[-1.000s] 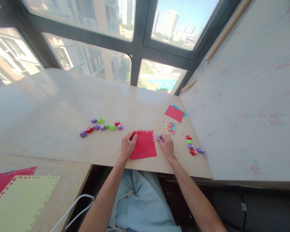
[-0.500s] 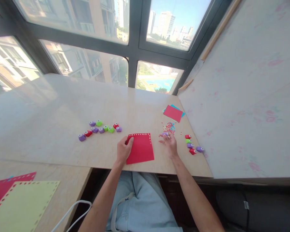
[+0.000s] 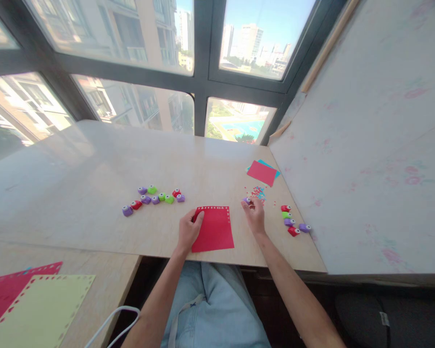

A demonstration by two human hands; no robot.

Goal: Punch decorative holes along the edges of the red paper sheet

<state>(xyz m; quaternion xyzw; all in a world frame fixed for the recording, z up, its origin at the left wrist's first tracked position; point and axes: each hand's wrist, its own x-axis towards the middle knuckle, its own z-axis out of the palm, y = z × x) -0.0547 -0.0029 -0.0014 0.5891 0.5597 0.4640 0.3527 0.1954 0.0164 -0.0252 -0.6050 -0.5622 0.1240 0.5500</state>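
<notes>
My left hand (image 3: 190, 228) grips the left edge of a red sheet of paper (image 3: 215, 234), thumb on top. Small punched holes run along the sheet's top edge and down the upper right edge. To the right of the sheet, my right hand (image 3: 254, 216) is closed on a small purple craft punch (image 3: 246, 200), held just above the table beside a heap of tiny paper bits (image 3: 259, 193). The bits are red, blue and pale. Part of the punch is hidden by my fingers.
Several purple, green and red craft punches (image 3: 155, 199) lie to the left, and more punches (image 3: 290, 222) at the right by the wall. Behind the bits is a stack of coloured cards (image 3: 261, 172). Hole-edged yellow paper (image 3: 43, 309) and a white cable (image 3: 125, 309) are at lower left.
My right hand has turned and its fingers have closed around the purple punch. My left hand still holds the red sheet. The whole view has shifted slightly.
</notes>
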